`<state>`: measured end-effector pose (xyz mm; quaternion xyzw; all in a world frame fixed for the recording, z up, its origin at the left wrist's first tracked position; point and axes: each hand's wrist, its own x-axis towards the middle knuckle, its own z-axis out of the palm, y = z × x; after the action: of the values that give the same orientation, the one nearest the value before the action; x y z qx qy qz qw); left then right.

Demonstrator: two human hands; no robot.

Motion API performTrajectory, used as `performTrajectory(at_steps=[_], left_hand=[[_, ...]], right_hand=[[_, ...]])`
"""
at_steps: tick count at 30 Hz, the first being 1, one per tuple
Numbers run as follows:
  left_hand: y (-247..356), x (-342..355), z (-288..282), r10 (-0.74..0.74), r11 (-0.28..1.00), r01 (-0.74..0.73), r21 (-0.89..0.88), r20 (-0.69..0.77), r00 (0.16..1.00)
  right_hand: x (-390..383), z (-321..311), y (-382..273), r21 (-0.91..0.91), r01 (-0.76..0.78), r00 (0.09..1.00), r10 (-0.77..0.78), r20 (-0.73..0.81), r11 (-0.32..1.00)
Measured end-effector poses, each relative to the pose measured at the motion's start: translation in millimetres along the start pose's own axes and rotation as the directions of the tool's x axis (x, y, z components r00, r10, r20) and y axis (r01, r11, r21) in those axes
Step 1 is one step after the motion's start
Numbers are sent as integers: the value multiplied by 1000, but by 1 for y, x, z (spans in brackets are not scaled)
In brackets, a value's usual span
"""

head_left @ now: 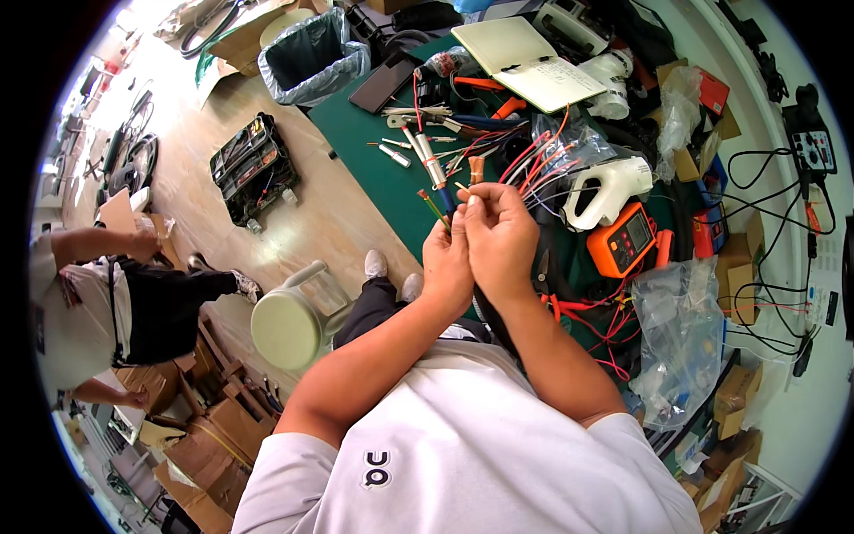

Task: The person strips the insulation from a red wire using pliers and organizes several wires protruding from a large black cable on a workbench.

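My left hand is closed around a thick cable whose separate cores stick up past the fingers. Among these are a green-yellow wire and a blue wire. Pressed against it, my right hand pinches with thumb and forefinger at the cores; a bare copper end shows just beyond its fingers. What exactly the pinch grips is partly hidden. White-sleeved red leads lie just past the hands. Below the wrists, the dark cable runs down between my forearms.
Tools and loose wires crowd the green table. To the right are a white heat gun, an orange multimeter and a plastic bag. An open notebook lies far back. Left are a stool, toolbox and another person.
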<state>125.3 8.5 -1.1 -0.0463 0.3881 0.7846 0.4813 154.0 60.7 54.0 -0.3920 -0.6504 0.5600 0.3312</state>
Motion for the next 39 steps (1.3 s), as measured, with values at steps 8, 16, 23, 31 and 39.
performTrajectory(at_steps=[8,16,23,31,39], left_hand=[[-1,0,1,30,1000,-30,-1,3,1000],[4,-3,-5,4,1000,-3,-26,32,999],[0,-1,-11,-3,998,6,-55,42,999],[0,-2,-10,15,999,-12,-42,94,995],[-2,-2,-12,15,1000,-12,-27,95,995]], right_hand=[[18,-13,2,-482,431,902,-378,208,763],[16,0,0,-554,319,948,-246,204,769],[21,2,-1,-654,327,944,-212,252,682],[18,5,-25,-828,420,907,-143,396,372],[21,6,-29,-890,374,927,-131,352,261]])
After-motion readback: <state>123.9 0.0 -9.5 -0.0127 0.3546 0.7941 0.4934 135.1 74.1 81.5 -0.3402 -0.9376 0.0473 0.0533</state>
